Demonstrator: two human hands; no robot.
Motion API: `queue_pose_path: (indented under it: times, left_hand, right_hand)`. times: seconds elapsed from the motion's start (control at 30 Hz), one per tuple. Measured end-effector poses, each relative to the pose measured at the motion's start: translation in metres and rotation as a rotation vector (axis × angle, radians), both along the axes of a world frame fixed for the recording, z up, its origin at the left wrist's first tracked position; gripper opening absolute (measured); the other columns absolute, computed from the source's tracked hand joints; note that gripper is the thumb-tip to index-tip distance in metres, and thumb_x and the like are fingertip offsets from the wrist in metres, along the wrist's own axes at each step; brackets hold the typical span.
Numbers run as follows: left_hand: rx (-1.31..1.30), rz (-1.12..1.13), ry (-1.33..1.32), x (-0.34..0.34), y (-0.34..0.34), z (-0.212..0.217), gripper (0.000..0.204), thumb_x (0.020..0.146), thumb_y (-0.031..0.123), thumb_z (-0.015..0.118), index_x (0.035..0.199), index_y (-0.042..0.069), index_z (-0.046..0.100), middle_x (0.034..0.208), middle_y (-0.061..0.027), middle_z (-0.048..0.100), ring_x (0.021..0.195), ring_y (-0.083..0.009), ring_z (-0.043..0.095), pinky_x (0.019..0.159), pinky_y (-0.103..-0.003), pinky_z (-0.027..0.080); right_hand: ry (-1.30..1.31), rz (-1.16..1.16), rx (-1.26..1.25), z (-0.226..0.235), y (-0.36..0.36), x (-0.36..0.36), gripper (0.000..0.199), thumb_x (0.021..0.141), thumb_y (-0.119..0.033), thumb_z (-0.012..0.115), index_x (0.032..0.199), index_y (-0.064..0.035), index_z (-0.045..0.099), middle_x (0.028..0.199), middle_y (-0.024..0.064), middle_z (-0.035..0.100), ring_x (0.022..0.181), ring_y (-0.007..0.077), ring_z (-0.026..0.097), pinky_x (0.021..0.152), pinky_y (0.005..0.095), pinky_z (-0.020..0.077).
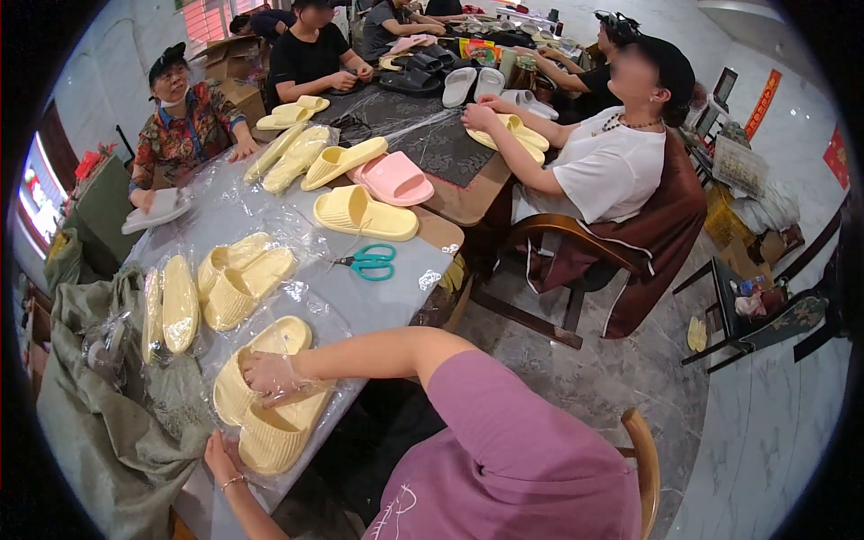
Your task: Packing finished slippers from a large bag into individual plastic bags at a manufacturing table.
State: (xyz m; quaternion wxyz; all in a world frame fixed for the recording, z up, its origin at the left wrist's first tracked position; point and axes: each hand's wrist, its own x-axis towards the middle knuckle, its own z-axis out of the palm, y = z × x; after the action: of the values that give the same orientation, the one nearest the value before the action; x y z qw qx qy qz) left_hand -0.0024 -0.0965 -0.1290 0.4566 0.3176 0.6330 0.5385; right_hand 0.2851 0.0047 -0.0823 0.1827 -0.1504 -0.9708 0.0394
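Observation:
A pair of pale yellow slippers lies side by side in a clear plastic bag at the near edge of the table. My right hand reaches into the bag's open side, its fingers bent over the far slipper. Part of that hand shows through the film. At the near slipper's left side, my left hand grips the bag's edge, thumb up. Just beyond lie another bagged pair of yellow slippers and a bagged pair standing on edge.
Teal-handled scissors lie mid-table. Further off are a loose yellow slipper, a pink slipper and more bagged slippers. Green cloth hangs at the left. Several people sit around the table; one holds a white slipper.

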Motion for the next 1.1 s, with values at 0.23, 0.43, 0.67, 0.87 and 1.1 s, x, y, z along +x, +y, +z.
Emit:
queue_pose_path:
  times: [0.23,0.43,0.67,0.87,1.1]
  left_hand:
    - [0.055,0.177,0.034,-0.004,-0.027,0.012,0.021,0.091,0.018,0.054,0.071,0.012,0.052,0.061,0.0061,0.044,0.051,-0.0045,0.040,0.045,-0.021,0.036]
    - [0.073,0.227,0.275,0.047,-0.006,0.046,0.019,0.088,0.017,0.055,0.076,0.003,0.058,0.063,0.0012,0.052,0.055,-0.0066,0.048,0.048,-0.025,0.039]
    - [0.093,0.187,0.426,0.068,-0.006,0.025,0.019,0.089,0.016,0.053,0.084,0.000,0.060,0.062,-0.0036,0.056,0.054,-0.0077,0.052,0.050,-0.027,0.044]
    - [0.281,0.109,0.531,0.048,0.001,-0.017,0.015,0.086,0.015,0.056,0.091,0.002,0.062,0.079,-0.0105,0.066,0.072,-0.0194,0.063,0.065,-0.032,0.048]
    - [0.113,0.179,0.694,0.058,-0.005,0.042,0.020,0.088,0.019,0.057,0.085,0.000,0.060,0.065,-0.0079,0.061,0.053,-0.0126,0.054,0.051,-0.028,0.045]
  right_hand:
    - [-0.286,-0.182,-0.283,0.052,-0.026,0.076,0.018,0.071,-0.021,0.063,0.080,-0.0054,0.061,0.092,0.0165,0.058,0.090,0.0334,0.054,0.079,0.0451,0.0416]
    - [-0.094,-0.850,-0.181,0.134,-0.041,0.255,0.023,0.078,-0.007,0.054,0.098,0.0043,0.054,0.098,0.0221,0.054,0.095,0.0364,0.052,0.082,0.0458,0.0409]
    - [0.423,-0.446,-0.245,0.158,-0.056,0.139,0.035,0.073,0.000,0.045,0.107,0.0035,0.052,0.102,0.0241,0.051,0.099,0.0421,0.045,0.088,0.0462,0.0381]
    - [0.274,-0.273,-0.276,0.053,-0.076,0.030,0.022,0.074,-0.008,0.056,0.090,0.0067,0.055,0.092,0.0257,0.053,0.090,0.0393,0.051,0.081,0.0452,0.0423]
    - [0.203,-0.670,-0.213,0.022,-0.045,0.113,0.024,0.075,-0.011,0.058,0.094,0.0033,0.052,0.099,0.0187,0.052,0.097,0.0342,0.047,0.083,0.0444,0.0398]
